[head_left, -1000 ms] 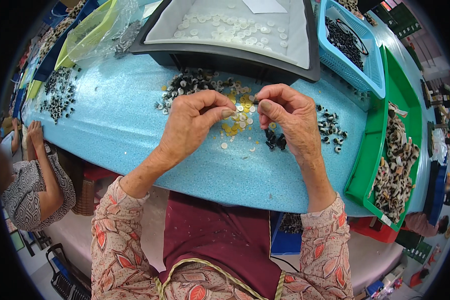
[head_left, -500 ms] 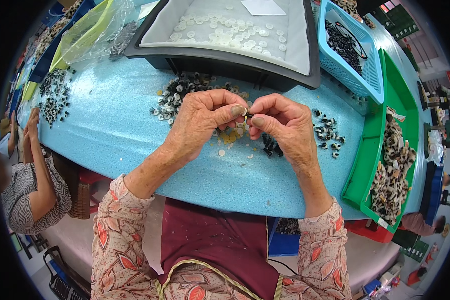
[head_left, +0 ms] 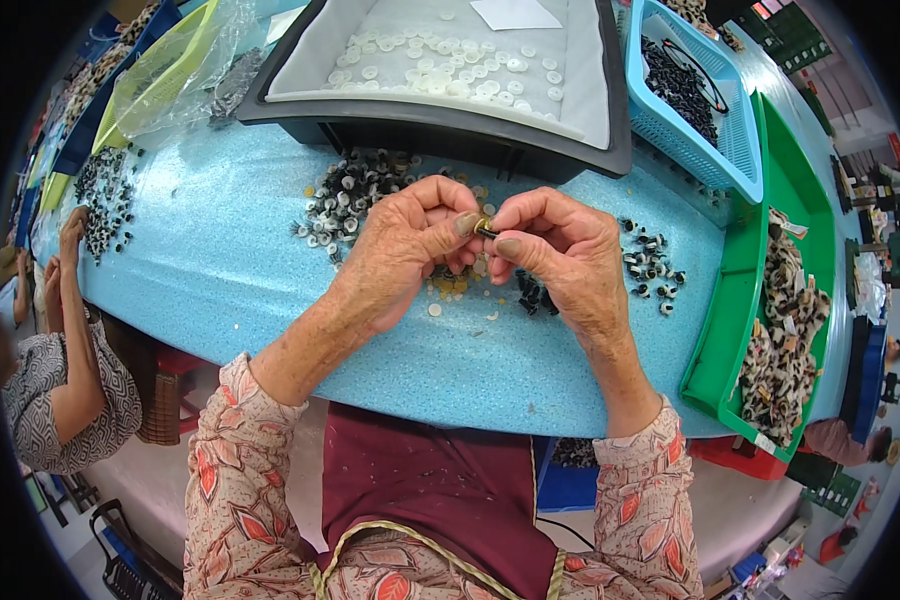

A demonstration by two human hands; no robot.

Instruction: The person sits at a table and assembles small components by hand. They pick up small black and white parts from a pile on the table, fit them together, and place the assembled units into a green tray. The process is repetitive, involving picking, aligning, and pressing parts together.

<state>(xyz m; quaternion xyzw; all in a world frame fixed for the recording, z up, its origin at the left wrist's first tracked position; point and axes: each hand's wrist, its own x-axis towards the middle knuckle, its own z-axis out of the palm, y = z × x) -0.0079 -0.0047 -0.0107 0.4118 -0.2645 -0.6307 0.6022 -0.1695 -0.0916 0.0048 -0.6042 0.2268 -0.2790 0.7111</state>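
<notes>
My left hand (head_left: pixel 402 245) and my right hand (head_left: pixel 568 250) meet above the table, thumbs and forefingers pinched together. Between their fingertips is a small black piece with a yellowish round part (head_left: pixel 486 229), which both hands grip; its far side is hidden by the fingers. Under and beside my left hand lies a heap of small black pieces with white round caps (head_left: pixel 345 200). Yellow and white discs (head_left: pixel 450 286) are scattered below the fingertips. Some black pieces (head_left: pixel 536 294) lie partly behind my right hand, and a group of black-and-white ones (head_left: pixel 653 262) sits to its right.
A black tray (head_left: pixel 430 133) lined in white holds translucent discs (head_left: pixel 450 75). At right stand a light-blue basket (head_left: pixel 705 165) of black pieces and a green tray (head_left: pixel 715 345) with furry spotted items (head_left: pixel 785 325). At left, a co-worker's hand (head_left: pixel 73 228) is beside more black pieces (head_left: pixel 105 195).
The piece between my fingertips has turned: a yellowish part shows where a pale disc showed before. The co-worker's hand has moved up to the black pieces at left. The view has shifted slightly.
</notes>
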